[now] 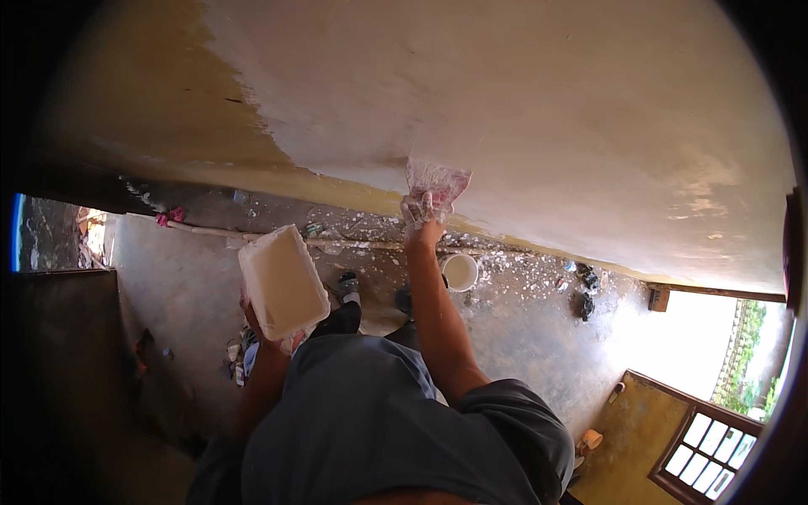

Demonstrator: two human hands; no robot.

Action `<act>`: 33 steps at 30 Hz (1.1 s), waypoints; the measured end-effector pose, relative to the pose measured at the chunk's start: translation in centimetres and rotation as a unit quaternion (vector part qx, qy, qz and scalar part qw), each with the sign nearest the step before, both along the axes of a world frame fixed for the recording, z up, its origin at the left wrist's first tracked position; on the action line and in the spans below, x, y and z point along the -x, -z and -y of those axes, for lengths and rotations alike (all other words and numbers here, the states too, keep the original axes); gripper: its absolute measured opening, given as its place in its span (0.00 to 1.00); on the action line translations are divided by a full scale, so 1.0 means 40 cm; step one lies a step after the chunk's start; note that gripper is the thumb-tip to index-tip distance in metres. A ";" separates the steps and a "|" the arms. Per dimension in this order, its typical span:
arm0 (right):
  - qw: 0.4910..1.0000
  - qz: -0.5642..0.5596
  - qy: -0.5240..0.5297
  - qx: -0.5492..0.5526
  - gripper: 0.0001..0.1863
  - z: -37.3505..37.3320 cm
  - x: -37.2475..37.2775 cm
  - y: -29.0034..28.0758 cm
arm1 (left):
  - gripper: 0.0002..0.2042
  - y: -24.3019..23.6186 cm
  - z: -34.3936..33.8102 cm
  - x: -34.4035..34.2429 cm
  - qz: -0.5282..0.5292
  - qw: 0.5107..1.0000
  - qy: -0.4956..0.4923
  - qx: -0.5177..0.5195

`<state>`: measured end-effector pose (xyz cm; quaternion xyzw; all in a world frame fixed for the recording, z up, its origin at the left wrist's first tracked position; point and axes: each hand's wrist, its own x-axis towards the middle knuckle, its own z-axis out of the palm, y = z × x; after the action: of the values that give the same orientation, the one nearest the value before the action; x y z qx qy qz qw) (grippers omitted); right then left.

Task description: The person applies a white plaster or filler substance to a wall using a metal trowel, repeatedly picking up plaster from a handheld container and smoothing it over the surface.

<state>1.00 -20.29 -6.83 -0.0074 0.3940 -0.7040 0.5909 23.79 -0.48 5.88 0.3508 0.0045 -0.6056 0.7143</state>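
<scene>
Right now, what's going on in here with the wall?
A person is spreading pale filler over a wall. The right hand presses a wide flat scraper against the wall near its lower edge, where the fresh pale coat meets the old yellow paint. The left hand holds a white rectangular tray of the same paste. On the floor below sit a small white bucket and scattered white flecks along the wall's base.
</scene>
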 end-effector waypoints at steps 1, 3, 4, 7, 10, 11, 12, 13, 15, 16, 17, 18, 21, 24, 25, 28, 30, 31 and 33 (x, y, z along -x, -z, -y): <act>1.000 0.011 -0.019 -0.016 0.21 -0.001 0.003 0.046 | 0.31 -0.001 -0.007 -0.002 0.005 1.000 -0.012 -0.011; 0.998 0.009 -0.051 -0.027 0.19 0.003 0.008 0.127 | 0.31 -0.001 -0.019 -0.008 0.014 0.999 -0.027 -0.026; 0.998 0.015 -0.052 -0.026 0.19 0.004 0.019 0.177 | 0.30 -0.003 -0.015 -0.010 0.017 0.999 -0.020 -0.023; 0.994 -0.015 -0.076 -0.071 0.15 -0.006 0.025 0.244 | 0.30 0.011 -0.024 -0.017 0.022 1.000 -0.003 -0.004; 0.995 -0.017 -0.098 -0.018 0.16 -0.060 0.056 0.314 | 0.29 0.014 -0.002 -0.015 0.023 0.999 0.025 0.016; 0.994 -0.022 -0.104 -0.016 0.16 -0.090 0.050 0.279 | 0.29 0.024 -0.009 -0.016 0.021 0.999 0.025 0.023; 0.994 0.005 -0.112 -0.007 0.16 -0.132 0.034 0.210 | 0.29 0.033 -0.022 -0.015 0.016 0.999 0.023 0.033; 0.993 0.032 -0.117 0.003 0.17 -0.155 0.021 0.134 | 0.29 0.039 -0.029 -0.013 0.013 0.999 0.025 0.047; 0.992 0.038 -0.105 0.052 0.21 -0.152 0.025 0.049 | 0.28 0.039 -0.006 -0.002 0.012 0.994 0.057 0.088; 0.980 0.018 -0.114 0.159 0.22 -0.134 0.022 -0.068 | 0.28 0.046 -0.001 0.001 0.012 0.992 0.066 0.109; 0.957 -0.001 -0.121 0.264 0.23 -0.105 0.011 -0.236 | 0.28 0.051 0.006 0.005 0.008 0.991 0.068 0.114; 0.931 -0.030 -0.111 0.346 0.24 -0.074 0.010 -0.377 | 0.28 0.045 0.018 0.013 0.004 0.992 0.066 0.109; 0.908 -0.211 0.001 0.361 0.23 -0.026 -0.016 -0.711 | 0.30 0.044 0.040 0.018 -0.031 0.996 0.063 0.059; 0.928 -0.129 -0.009 0.351 0.20 0.029 -0.033 -0.796 | 0.30 0.056 0.031 0.014 -0.030 0.994 0.075 0.074; 0.930 -0.126 0.017 0.344 0.21 0.035 -0.048 -0.797 | 0.29 0.060 0.027 0.013 -0.009 0.991 0.084 0.103; 0.940 -0.109 0.043 0.320 0.21 0.029 -0.078 -0.741 | 0.29 0.070 0.020 0.010 0.005 0.992 0.048 0.116; 0.959 -0.083 0.007 0.271 0.21 0.026 -0.085 -0.639 | 0.29 0.063 0.016 -0.006 0.051 0.990 0.055 0.115; 0.960 -0.079 0.006 0.269 0.21 0.026 -0.091 -0.580 | 0.29 0.047 0.013 -0.006 0.076 0.989 0.058 0.115; 0.969 -0.012 -0.020 0.246 0.23 0.026 -0.098 -0.449 | 0.29 -0.001 0.011 0.007 0.063 0.996 0.020 0.062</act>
<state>4.93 -21.34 11.13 -0.1690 0.2153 -0.7672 0.5801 23.52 -0.94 5.90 0.3437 -0.0849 -0.5958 0.7209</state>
